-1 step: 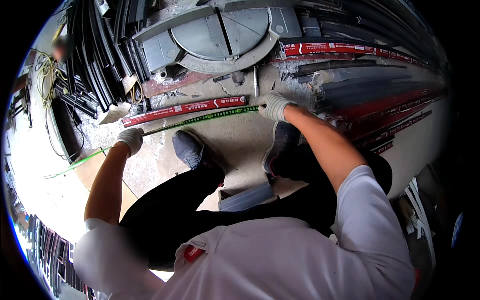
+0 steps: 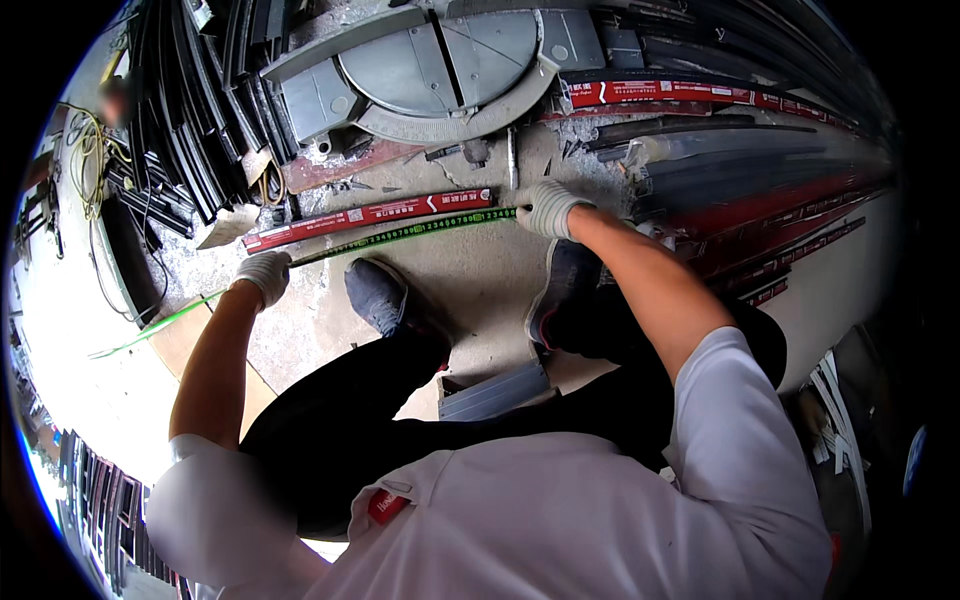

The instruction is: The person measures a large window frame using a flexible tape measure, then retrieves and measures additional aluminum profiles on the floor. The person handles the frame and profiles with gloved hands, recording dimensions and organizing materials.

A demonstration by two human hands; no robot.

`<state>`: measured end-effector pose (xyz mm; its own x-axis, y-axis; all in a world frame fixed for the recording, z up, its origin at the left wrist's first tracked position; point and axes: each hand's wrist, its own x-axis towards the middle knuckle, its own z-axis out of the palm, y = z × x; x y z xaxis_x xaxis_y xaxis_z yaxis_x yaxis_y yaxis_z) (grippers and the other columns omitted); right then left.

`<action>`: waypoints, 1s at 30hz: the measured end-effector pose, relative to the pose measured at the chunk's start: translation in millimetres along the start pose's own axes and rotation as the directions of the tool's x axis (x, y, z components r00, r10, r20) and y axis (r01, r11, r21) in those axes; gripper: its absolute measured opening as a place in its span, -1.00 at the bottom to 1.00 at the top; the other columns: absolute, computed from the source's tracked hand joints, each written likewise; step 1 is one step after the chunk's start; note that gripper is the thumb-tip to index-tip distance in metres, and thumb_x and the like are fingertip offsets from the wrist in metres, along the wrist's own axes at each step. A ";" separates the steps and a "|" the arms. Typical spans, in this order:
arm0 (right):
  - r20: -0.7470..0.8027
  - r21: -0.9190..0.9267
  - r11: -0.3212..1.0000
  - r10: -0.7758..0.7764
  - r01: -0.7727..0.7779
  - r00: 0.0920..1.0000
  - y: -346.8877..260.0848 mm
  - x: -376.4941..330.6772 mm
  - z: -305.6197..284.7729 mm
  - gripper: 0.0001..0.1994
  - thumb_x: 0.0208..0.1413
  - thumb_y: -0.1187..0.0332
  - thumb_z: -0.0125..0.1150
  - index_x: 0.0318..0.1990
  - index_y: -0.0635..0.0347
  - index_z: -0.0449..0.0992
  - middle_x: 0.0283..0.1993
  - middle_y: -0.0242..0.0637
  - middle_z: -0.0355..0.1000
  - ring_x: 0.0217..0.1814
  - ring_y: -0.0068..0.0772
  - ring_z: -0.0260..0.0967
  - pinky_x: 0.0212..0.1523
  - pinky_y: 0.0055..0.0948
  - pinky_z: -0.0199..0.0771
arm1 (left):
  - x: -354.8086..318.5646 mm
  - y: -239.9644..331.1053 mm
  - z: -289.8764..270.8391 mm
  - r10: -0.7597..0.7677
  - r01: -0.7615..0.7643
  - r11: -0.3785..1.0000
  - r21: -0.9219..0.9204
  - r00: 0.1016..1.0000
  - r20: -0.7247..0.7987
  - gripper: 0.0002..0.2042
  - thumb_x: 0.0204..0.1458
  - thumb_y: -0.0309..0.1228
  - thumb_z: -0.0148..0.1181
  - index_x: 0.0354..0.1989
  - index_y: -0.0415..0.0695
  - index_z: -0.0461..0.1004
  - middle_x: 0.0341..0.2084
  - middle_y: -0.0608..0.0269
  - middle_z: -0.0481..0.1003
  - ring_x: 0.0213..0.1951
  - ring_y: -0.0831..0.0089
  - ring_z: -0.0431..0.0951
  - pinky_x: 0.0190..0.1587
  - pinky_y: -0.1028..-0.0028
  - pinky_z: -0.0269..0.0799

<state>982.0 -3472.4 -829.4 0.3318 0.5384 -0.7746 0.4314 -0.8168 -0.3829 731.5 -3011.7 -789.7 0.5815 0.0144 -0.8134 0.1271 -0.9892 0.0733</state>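
A green tape measure point(image 2: 430, 226) is stretched between my hands, its marked side up. My left hand point(image 2: 264, 277), in a white knit glove, is closed on it, and a green length runs on past that hand to the lower left. My right hand point(image 2: 549, 210), gloved the same, pinches the tape's other stretch at its right end. Just beyond the tape and nearly along it lies a red-wrapped profile strip point(image 2: 370, 216) on the floor. Fingertips of both hands are partly hidden by the gloves' backs.
A grey miter saw point(image 2: 440, 70) with a round table stands ahead. Black profiles point(image 2: 190, 110) pile up at the left, near a coiled yellow cable point(image 2: 90, 165). Red-wrapped and dark profiles point(image 2: 740, 200) lie at the right. A grey metal piece point(image 2: 495, 392) sits between my legs.
My left hand has shifted very slightly to the right and up along the strip, still on the tape. Otherwise the scene looks the same.
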 end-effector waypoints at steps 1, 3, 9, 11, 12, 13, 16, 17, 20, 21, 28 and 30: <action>0.011 -0.017 1.000 0.001 -0.001 1.000 -2.7 2.7 0.4 -0.69 0.05 0.17 0.03 -0.13 -0.04 0.64 -0.21 -0.13 0.58 -0.15 0.01 0.53 -0.02 -0.15 0.51 | 6.1 8.5 -3.6 0.023 -0.023 1.000 0.012 0.999 -0.026 -0.81 0.08 -0.41 0.02 -0.25 -0.12 0.57 -0.40 -0.10 0.57 -0.29 -0.04 0.59 -0.21 0.13 0.47; 0.025 -0.051 0.999 0.002 -0.001 1.000 -11.3 1.3 -9.8 -0.67 0.07 0.15 0.02 -0.11 -0.06 0.63 -0.20 -0.15 0.58 -0.13 0.00 0.53 0.00 -0.13 0.51 | 15.5 18.4 -10.6 0.072 -0.072 0.997 0.003 0.997 -0.019 -0.86 0.08 -0.41 0.06 -0.30 -0.11 0.55 -0.44 -0.10 0.56 -0.36 -0.04 0.58 -0.29 0.13 0.44; -0.034 -0.075 0.995 -0.067 0.065 0.997 -4.2 13.1 1.9 -0.69 0.10 0.14 0.01 -0.13 -0.03 0.62 -0.15 -0.12 0.57 -0.08 0.00 0.52 0.00 -0.08 0.49 | 29.1 34.9 -12.1 0.143 -0.141 0.982 -0.129 0.990 0.002 -0.81 0.14 -0.31 0.07 -0.21 -0.10 0.55 -0.36 -0.10 0.57 -0.28 -0.06 0.58 -0.21 0.12 0.46; -0.108 -0.099 0.991 -0.104 0.093 0.989 8.1 17.7 12.7 -0.70 0.10 0.15 0.00 -0.15 0.00 0.62 -0.15 -0.11 0.57 -0.08 0.01 0.52 -0.01 -0.08 0.48 | 33.8 49.3 -28.0 0.113 -0.108 0.993 -0.056 0.990 0.089 -0.76 0.17 -0.26 0.05 -0.11 -0.07 0.54 -0.27 -0.11 0.57 -0.19 -0.07 0.58 -0.13 0.12 0.47; -0.098 -0.103 0.992 -0.088 0.078 0.991 7.1 23.6 19.3 -0.70 0.11 0.16 -0.02 -0.18 0.02 0.61 -0.12 -0.09 0.56 -0.07 0.02 0.51 0.00 -0.07 0.48 | 25.7 55.6 -37.8 0.069 -0.059 0.995 -0.082 0.990 0.124 -0.74 0.18 -0.22 0.02 -0.11 -0.06 0.54 -0.27 -0.10 0.58 -0.17 -0.08 0.57 -0.10 0.09 0.46; -0.116 -0.090 0.991 -0.109 0.099 0.987 5.0 21.8 19.5 -0.70 0.13 0.18 -0.05 -0.17 0.01 0.61 -0.08 -0.09 0.55 -0.05 0.02 0.51 0.00 -0.07 0.48 | 24.5 49.4 -31.0 0.078 -0.069 0.995 -0.072 0.990 0.121 -0.72 0.19 -0.19 0.00 -0.12 -0.06 0.54 -0.27 -0.11 0.58 -0.15 -0.09 0.57 -0.08 0.07 0.45; -0.098 -0.127 0.989 -0.082 0.070 0.992 0.8 18.6 21.8 -0.70 0.16 0.20 -0.02 -0.12 0.04 0.61 -0.02 -0.11 0.55 0.00 -0.01 0.50 0.01 -0.07 0.49 | 15.2 56.3 -38.0 0.063 -0.054 0.991 -0.126 0.995 0.072 -0.78 0.13 -0.26 0.07 -0.18 -0.08 0.55 -0.29 -0.12 0.57 -0.16 -0.08 0.56 -0.09 0.07 0.45; -0.095 -0.126 0.990 -0.077 0.065 0.992 -7.1 9.6 14.2 -0.69 0.17 0.20 -0.02 -0.13 0.08 0.61 -0.02 -0.11 0.55 0.01 -0.02 0.50 0.02 -0.08 0.48 | 13.0 49.0 -28.5 0.057 -0.053 0.987 -0.151 0.998 0.018 -0.78 0.11 -0.27 0.10 -0.16 -0.07 0.55 -0.29 -0.11 0.57 -0.17 -0.08 0.57 -0.09 0.09 0.46; -0.230 -0.256 0.962 -0.157 0.096 0.961 -5.3 -0.7 28.9 -0.70 0.19 0.20 0.00 -0.15 0.09 0.63 -0.08 -0.17 0.57 -0.03 -0.08 0.53 -0.01 -0.07 0.48 | 10.7 43.1 -28.4 0.069 -0.072 0.985 -0.158 0.997 -0.024 -0.75 0.11 -0.26 0.12 -0.13 -0.10 0.56 -0.28 -0.12 0.58 -0.17 -0.08 0.57 -0.07 0.12 0.46; -0.288 -0.289 0.952 -0.184 0.098 0.940 -1.4 -1.0 38.6 -0.71 0.18 0.21 0.01 -0.15 0.10 0.63 -0.09 -0.18 0.58 -0.03 -0.11 0.53 -0.02 -0.08 0.48 | 11.2 43.3 -29.7 0.093 -0.099 0.986 -0.133 0.994 -0.054 -0.74 0.12 -0.26 0.11 -0.13 -0.13 0.56 -0.26 -0.11 0.58 -0.15 -0.08 0.57 -0.06 0.12 0.46; -0.417 -0.313 0.948 -0.196 0.063 0.888 1.4 0.4 62.1 -0.78 0.06 0.20 0.15 -0.26 0.05 0.64 -0.13 -0.22 0.52 -0.02 -0.16 0.46 -0.02 -0.11 0.43 | 1.0 57.6 -52.6 0.125 -0.165 0.959 -0.232 0.976 -0.179 -0.77 0.12 -0.29 0.13 -0.16 -0.17 0.55 -0.27 -0.09 0.58 -0.17 -0.05 0.57 -0.08 0.17 0.46; -0.420 -0.295 0.952 -0.207 0.083 0.883 0.5 -3.8 60.4 -0.80 0.05 0.21 0.16 -0.31 0.06 0.65 -0.14 -0.23 0.52 -0.03 -0.15 0.46 -0.02 -0.12 0.43 | -6.9 65.7 -64.2 0.116 -0.166 0.955 -0.247 0.972 -0.203 -0.77 0.11 -0.30 0.14 -0.17 -0.17 0.55 -0.28 -0.09 0.58 -0.18 -0.05 0.57 -0.10 0.18 0.46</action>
<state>930.3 -3487.3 -857.0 0.5564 0.7320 -0.3932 0.6858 -0.6717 -0.2801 787.4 -3067.4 -742.2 0.7430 -0.0713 -0.6655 0.2234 -0.9108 0.3471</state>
